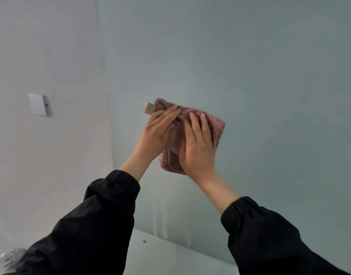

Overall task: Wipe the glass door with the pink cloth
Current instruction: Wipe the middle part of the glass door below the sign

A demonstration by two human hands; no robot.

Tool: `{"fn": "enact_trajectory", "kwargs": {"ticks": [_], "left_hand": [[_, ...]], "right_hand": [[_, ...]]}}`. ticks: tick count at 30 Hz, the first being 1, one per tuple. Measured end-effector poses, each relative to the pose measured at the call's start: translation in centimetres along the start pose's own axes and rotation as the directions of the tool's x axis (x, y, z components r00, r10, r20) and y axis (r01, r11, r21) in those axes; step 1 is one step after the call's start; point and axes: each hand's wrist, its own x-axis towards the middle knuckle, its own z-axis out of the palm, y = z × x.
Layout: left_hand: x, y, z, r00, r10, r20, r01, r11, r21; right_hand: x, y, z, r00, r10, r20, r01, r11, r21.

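No readable text, label, number or sign anywhere.

Folded pink cloth (192, 135) against frosted glass door (250, 66)

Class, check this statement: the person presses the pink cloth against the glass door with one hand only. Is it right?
Not quite. The head view shows two hands on it: the left hand and the right hand both press the pink cloth against the glass door.
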Motion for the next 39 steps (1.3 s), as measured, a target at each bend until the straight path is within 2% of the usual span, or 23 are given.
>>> {"fn": "enact_trajectory", "kwargs": {"ticks": [3,7,11,13,15,17,19,22,25,30,34,39], "left_hand": [[0.5,-1.4,-1.2,1.000,0.010,-0.011,-0.010,0.999,0.040],[2.2,-5.6,-3.6,0.995,0.058,-0.082,-0.044,0.986,0.163],[2.8,-11.3,-5.7,0.994,0.069,-0.080,-0.049,0.974,0.223],[2.7,-13.4,-6.0,0.992,0.118,-0.035,-0.110,0.975,0.191],[2.8,-14.8,-5.8,0.988,0.156,0.006,-0.156,0.984,0.086],[2.9,-15.5,-5.6,0.990,0.142,0.026,-0.141,0.989,-0.041],[3.0,-15.7,-5.7,0.989,0.144,0.028,-0.141,0.985,-0.097],[3.3,-16.7,-7.0,0.983,0.183,0.011,-0.181,0.981,-0.075],[3.6,-18.7,-8.4,0.987,0.159,0.006,-0.159,0.987,-0.012],[3.6,-20.5,-9.6,0.967,0.231,0.108,-0.237,0.971,0.040],[3.6,-21.5,-10.5,0.964,0.228,0.137,-0.238,0.970,0.058],[4.1,-21.6,-11.2,0.958,0.208,0.199,-0.221,0.974,0.043]], "right_hand": [[0.4,-1.2,2.1,0.998,0.064,-0.002,-0.064,0.984,-0.167],[1.3,-2.2,3.6,0.993,0.114,-0.034,-0.118,0.912,-0.392],[1.4,-2.2,5.2,0.992,0.080,-0.096,-0.118,0.854,-0.506],[1.6,-2.1,5.6,0.989,0.088,-0.117,-0.138,0.829,-0.541],[2.0,-2.6,6.1,0.985,0.118,-0.124,-0.167,0.816,-0.554],[2.2,-3.3,6.8,0.982,0.138,-0.130,-0.187,0.814,-0.550],[2.5,-4.0,7.6,0.983,0.127,-0.130,-0.178,0.811,-0.558],[3.2,-5.8,9.0,0.987,0.115,-0.109,-0.157,0.815,-0.559],[4.1,-7.9,10.8,0.991,0.119,-0.059,-0.131,0.822,-0.554],[5.9,-11.4,13.9,0.991,0.135,0.003,-0.113,0.841,-0.529],[7.2,-13.6,16.2,0.986,0.155,0.060,-0.100,0.840,-0.533],[7.6,-14.3,17.0,0.983,0.170,0.066,-0.108,0.833,-0.542]]}}
